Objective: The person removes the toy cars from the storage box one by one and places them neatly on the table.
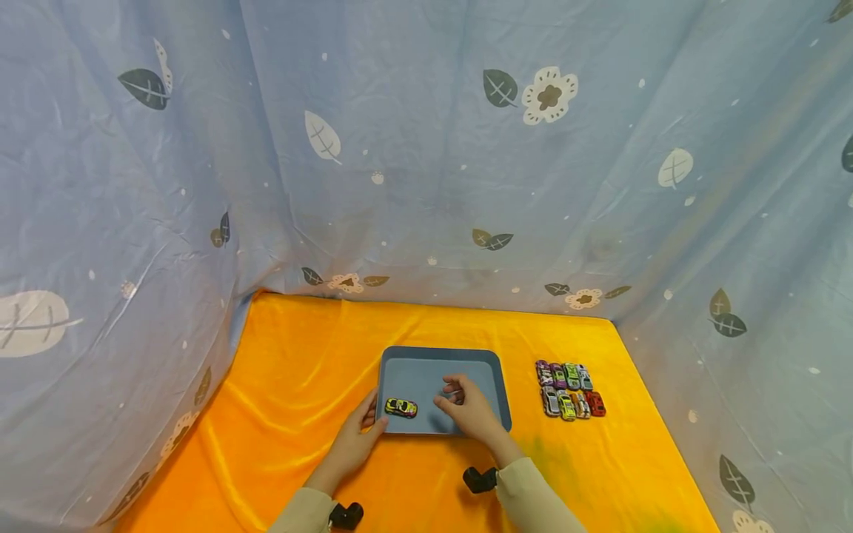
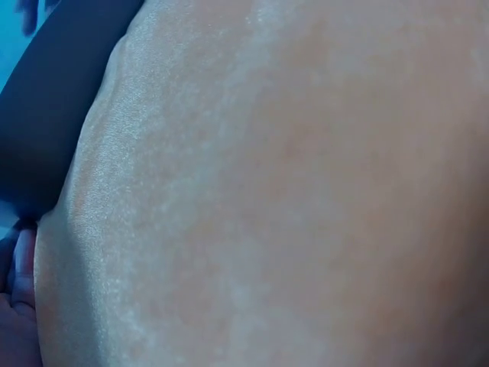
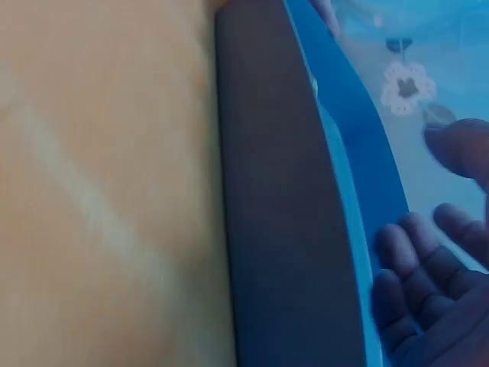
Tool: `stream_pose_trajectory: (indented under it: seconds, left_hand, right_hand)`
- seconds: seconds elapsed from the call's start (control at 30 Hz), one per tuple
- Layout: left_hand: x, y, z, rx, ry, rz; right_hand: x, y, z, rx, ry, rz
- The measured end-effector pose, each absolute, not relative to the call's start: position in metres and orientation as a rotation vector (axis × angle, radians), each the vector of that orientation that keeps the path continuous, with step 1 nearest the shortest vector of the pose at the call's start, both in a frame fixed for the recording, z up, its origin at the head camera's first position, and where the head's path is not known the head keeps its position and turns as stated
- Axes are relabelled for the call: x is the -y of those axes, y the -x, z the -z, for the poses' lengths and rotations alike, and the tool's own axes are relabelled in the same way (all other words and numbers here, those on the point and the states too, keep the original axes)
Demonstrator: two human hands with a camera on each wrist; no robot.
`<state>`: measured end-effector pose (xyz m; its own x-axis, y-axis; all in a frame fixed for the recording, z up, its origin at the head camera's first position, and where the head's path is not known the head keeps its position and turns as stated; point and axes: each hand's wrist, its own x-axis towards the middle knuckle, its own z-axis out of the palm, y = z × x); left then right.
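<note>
We see a blue tray [image 1: 440,357] lying on an orange cloth [image 1: 300,370], near the middle of the cloth's far half. A yellow car [image 1: 400,407] sits inside the tray, close to its near left corner.

The left hand [image 1: 356,437] rests at that corner — fingers fairly straight, the thumb up against the tray's left edge, the fingertips just beside the car. It grips nothing that we can see. The left wrist view is filled by blurred skin and tells us no more.

The right hand [image 1: 469,409] hovers over the tray's near right part, its fingers loosely curled and apart from the car. In the right wrist view the fingers [image 3: 416,264] hang relaxed above the tray's rim [image 3: 290,199] and hold nothing.

Toward the cloth's right edge, well apart from the tray, eight more cars [image 1: 570,389] stand in two tidy rows of four, touching side by side.

A blue sheet [image 1: 426,148] printed with leaves and flowers rises behind and on both sides of the cloth.
</note>
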<state>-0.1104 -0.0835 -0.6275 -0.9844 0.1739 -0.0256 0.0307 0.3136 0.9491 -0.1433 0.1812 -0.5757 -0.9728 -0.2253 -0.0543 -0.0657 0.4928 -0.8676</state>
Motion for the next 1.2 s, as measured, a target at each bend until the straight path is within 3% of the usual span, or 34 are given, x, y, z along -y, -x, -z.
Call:
stream_pose_trajectory:
  seconds: [0.5,1.2]
  left_hand:
    - [0.084,0.111,0.630,-2.459,-0.224,-1.768]
    - [0.084,0.110,0.627,-2.450,-0.210,-1.768]
  right_hand:
    - [-0.148,0.146,0.595,-2.352,0.323,1.455]
    - [-0.133,0.145,0.601,-2.636,0.323,1.293]
